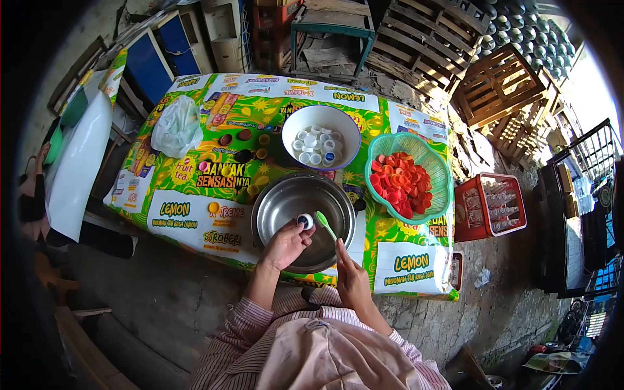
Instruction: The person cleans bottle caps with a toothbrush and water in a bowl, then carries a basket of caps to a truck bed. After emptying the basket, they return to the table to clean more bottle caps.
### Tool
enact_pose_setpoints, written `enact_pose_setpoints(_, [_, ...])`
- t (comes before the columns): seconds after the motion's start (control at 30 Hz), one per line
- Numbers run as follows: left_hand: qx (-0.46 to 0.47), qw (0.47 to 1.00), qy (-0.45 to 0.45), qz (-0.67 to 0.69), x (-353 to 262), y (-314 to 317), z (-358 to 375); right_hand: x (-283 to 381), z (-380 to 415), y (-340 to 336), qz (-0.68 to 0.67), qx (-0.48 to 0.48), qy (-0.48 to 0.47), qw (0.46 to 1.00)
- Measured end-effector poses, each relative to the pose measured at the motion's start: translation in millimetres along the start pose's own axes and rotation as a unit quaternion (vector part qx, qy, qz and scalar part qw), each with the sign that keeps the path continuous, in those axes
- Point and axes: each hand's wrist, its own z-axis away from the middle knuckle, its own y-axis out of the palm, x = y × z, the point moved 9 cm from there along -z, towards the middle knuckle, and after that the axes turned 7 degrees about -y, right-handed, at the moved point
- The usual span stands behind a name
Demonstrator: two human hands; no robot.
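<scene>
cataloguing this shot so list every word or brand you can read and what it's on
All on the printed plastic tablecloth:
"LEMON", repeated
"MINUMAN TEH RASA LEMON"
"fruit tea"
"BANYAK SENSASINYA"
"STROBERI"
"X-TREME"
Too small or blurred to read: the tablecloth's finer print, any lettering on the blue-marked white bottle cap.

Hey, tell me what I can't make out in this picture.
In the head view:
Floor of the turquoise basket: hidden under red caps.
Handle end of the green brush: hidden by the right hand.
Contents, if any, of the white bag: hidden by crumpled plastic.
Fine detail on the white cap in the left hand: too small.
</scene>
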Motion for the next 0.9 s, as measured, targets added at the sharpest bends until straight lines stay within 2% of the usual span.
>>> enact_pose_setpoints(0.13, [0.002, 1.0, 0.019, 0.007, 1.8, 12.5, 3.4, 4.7, 1.6, -5.9, -0.007, 0.028, -0.005, 1.0])
enact_pose_setpoints(0.17, [-0.022, 1.0, 0.009, 0.001, 3.6, 11.3, 4.3, 4.6, 1.3, -5.9, -0.008, 0.03, -0.005, 0.999])
enact_pose_setpoints(0.23, [-0.005, 1.0, 0.004, 0.008, 8.3, 3.0, 2.5, -7.0, 0.3, 0.4, 0.027, 0.079, 0.058, 0.995])
enact_pose_setpoints(0.27, [0.014, 1.0, 0.001, 0.015, 9.7, 1.3, 1.0, -6.6, 0.4, -1.5, 0.026, 0.08, 0.056, 0.995])
enact_pose_setpoints(0.4, [0.031, 0.999, 0.008, 0.013, 11.2, 13.2, 0.0, -1.4, 0.2, -6.6, 0.011, 0.032, -0.007, 0.999])
enact_pose_setpoints(0.47, [-0.041, 0.999, 0.029, -0.013, 12.7, 2.9, 0.2, -2.0, -1.6, -9.2, 0.019, 0.022, -0.027, 0.999])
enact_pose_setpoints(0.6, [0.006, 0.999, 0.018, 0.036, 14.9, 4.7, -1.8, 2.4, -3.6, -14.6, 0.007, 0.025, -0.053, 0.998])
enact_pose_setpoints(0.67, [-0.012, 0.999, 0.012, 0.03, 17.0, 2.8, -3.0, -18.5, -1.2, -1.7, 0.048, 0.118, 0.057, 0.99])
enact_pose_setpoints(0.73, [-0.017, 1.0, 0.012, 0.015, 14.8, 7.5, -2.7, -19.9, -2.5, -4.3, 0.035, 0.096, 0.061, 0.993])
enact_pose_setpoints(0.8, [-0.016, 1.0, 0.013, 0.001, 13.2, 12.3, -2.0, -10.0, -5.2, -12.1, -0.015, 0.048, 0.02, 0.999])
enact_pose_setpoints(0.87, [-0.076, 0.994, 0.04, -0.064, 8.5, 6.2, -2.4, -8.3, -5.9, -7.2, -0.009, 0.038, 0.004, 0.999])
enact_pose_setpoints(0.9, [-0.075, 0.994, 0.037, -0.064, 8.5, 8.7, -3.0, -4.9, -7.1, -6.1, -0.004, 0.028, -0.016, 0.999])
